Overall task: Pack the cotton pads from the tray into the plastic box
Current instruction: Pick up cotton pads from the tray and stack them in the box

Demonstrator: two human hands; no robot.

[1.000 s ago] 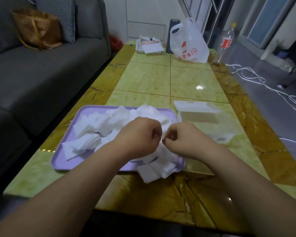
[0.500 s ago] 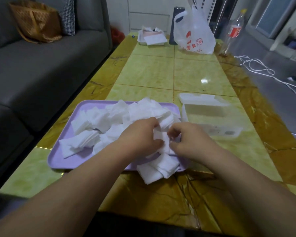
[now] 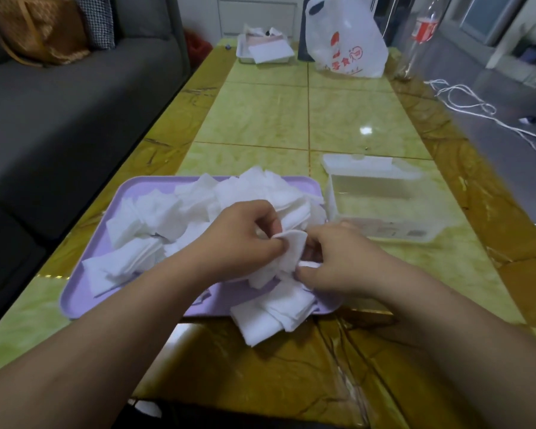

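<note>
Pinching a cotton pad (image 3: 293,249) after dropping back onto the purple tray (image 3: 84,292), the left hand (image 3: 245,239) is gathering while the right hand (image 3: 338,261) is curling round more, the seemingly empty plastic box (image 3: 381,212) waiting just beside.

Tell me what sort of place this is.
Most likely a home living room: a grey sofa with a woven bag on it stands beside a long, low table, and a plastic shopping bag sits at the table's far end.
</note>
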